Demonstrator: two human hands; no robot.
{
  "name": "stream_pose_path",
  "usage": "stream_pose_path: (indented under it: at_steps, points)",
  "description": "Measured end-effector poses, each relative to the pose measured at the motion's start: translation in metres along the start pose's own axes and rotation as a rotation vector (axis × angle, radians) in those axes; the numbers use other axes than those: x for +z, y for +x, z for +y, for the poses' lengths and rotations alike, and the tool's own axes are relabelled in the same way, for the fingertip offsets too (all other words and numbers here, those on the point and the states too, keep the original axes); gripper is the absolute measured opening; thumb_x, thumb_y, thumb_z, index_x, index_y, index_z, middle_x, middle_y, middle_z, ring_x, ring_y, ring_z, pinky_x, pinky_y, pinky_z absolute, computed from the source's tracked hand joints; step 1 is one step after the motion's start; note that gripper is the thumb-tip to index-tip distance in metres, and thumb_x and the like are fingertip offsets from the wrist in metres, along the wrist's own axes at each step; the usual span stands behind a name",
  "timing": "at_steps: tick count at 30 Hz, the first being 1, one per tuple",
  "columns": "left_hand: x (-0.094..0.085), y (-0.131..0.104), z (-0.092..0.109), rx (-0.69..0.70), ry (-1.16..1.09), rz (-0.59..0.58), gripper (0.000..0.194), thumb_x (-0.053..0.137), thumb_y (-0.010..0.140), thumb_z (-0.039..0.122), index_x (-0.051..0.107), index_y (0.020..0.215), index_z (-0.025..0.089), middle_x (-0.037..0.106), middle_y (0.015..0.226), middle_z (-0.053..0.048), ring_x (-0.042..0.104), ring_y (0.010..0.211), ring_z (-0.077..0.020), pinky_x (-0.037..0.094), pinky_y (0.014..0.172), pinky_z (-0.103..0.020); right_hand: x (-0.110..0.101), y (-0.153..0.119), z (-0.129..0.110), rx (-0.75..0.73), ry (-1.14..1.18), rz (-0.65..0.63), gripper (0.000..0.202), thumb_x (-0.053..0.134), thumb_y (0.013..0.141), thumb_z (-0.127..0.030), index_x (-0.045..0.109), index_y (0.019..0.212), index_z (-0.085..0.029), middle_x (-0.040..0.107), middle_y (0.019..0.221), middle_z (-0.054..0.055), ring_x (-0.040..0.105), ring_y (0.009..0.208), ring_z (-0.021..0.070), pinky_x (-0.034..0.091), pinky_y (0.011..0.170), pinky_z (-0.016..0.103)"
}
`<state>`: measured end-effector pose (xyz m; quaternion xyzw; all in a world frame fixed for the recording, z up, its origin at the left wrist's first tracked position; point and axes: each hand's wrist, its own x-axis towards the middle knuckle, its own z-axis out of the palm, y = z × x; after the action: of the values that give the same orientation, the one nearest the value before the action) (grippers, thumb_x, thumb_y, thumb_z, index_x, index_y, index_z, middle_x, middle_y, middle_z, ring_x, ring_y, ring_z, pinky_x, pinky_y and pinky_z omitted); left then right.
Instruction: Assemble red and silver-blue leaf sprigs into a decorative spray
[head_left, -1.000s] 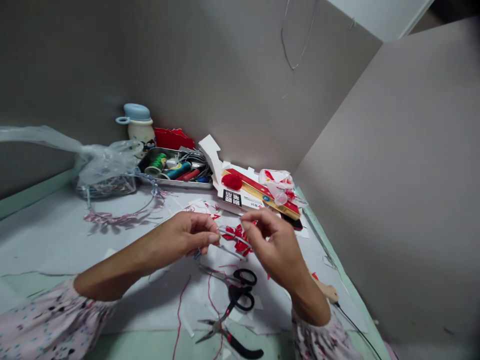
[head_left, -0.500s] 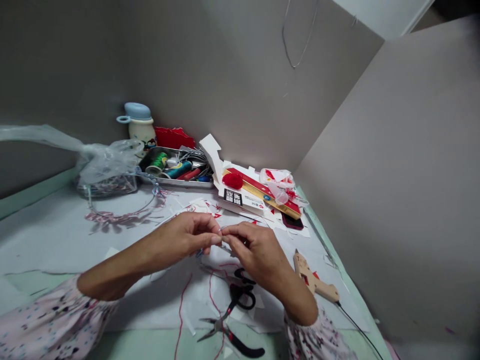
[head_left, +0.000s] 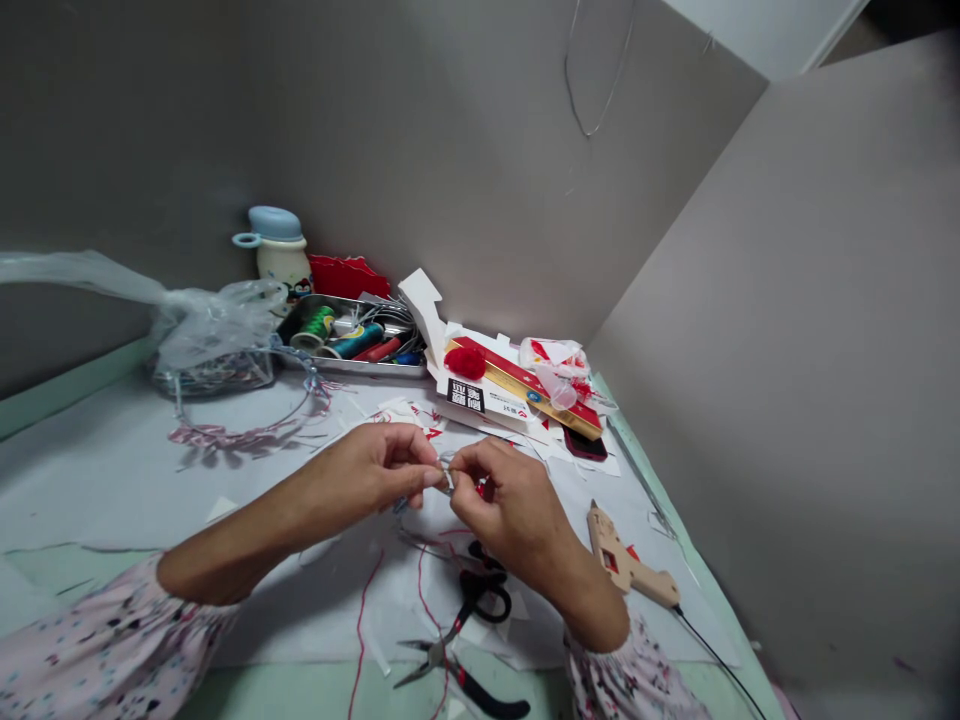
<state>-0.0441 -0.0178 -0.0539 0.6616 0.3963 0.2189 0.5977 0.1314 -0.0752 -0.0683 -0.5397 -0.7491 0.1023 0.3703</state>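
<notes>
My left hand [head_left: 401, 468] is closed in a pinch, thumb against forefinger, at the middle of the table. Close by on its right, my right hand [head_left: 504, 495] pinches too, its fingers curled. Between the fingertips runs a thin silvery wire-like piece [head_left: 448, 470], mostly hidden by the fingers. A pale blue bit [head_left: 400, 506] shows under my left hand. Below my hands lie black-handled pliers [head_left: 435, 655], black-handled scissors [head_left: 484, 590] and a red thread [head_left: 363, 620].
On the right lies a beige glue gun [head_left: 626, 560] with its cord. Behind are a metal tray [head_left: 360, 365] of thread spools, a white box [head_left: 495, 402] with a red pompom [head_left: 465, 362], and a phone [head_left: 585, 445]. To the left sit a plastic bag [head_left: 210, 330] and a decorated hoop [head_left: 240, 432].
My right hand has drawn slightly right, and its fingers have curled in more. A small gap with the wire-like piece now shows between my fingertips. My left hand has barely moved.
</notes>
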Motion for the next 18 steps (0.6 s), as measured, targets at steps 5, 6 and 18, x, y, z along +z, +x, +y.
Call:
stream_pose_path:
  at_steps: [5,6,18]
  points:
    - [0.0021,-0.0001,0.0003,-0.011,-0.036,0.056,0.02,0.067,0.069,0.036,0.058,0.075,0.019,0.06,0.055,0.005,0.041,0.047,-0.0095,0.026,0.047,-0.022,0.0005,0.0002,-0.0007,-0.016,-0.032,0.026,0.012,0.056,0.077,-0.011,0.064,0.077,-0.02,0.066,0.075,0.0,0.059,0.067,0.0136,0.044,0.062,0.025]
    - [0.0025,-0.0003,0.0002,-0.016,-0.038,0.066,0.02,0.067,0.069,0.035,0.058,0.075,0.019,0.06,0.055,0.005,0.041,0.047,-0.0094,0.026,0.047,-0.022,0.0005,0.0001,-0.001,-0.028,-0.045,0.03,0.012,0.056,0.077,-0.011,0.064,0.077,-0.02,0.066,0.074,0.0,0.059,0.067,0.0139,0.044,0.062,0.025]
    - [0.0015,0.0023,-0.0058,0.02,0.02,0.151,0.018,0.071,0.068,0.032,0.061,0.075,0.019,0.061,0.058,0.004,0.051,0.054,-0.0122,0.034,0.049,-0.023,0.0034,-0.0021,0.0008,-0.058,-0.117,0.017,0.013,0.054,0.077,-0.012,0.065,0.077,-0.02,0.066,0.075,0.002,0.061,0.067,0.0148,0.046,0.066,0.026]
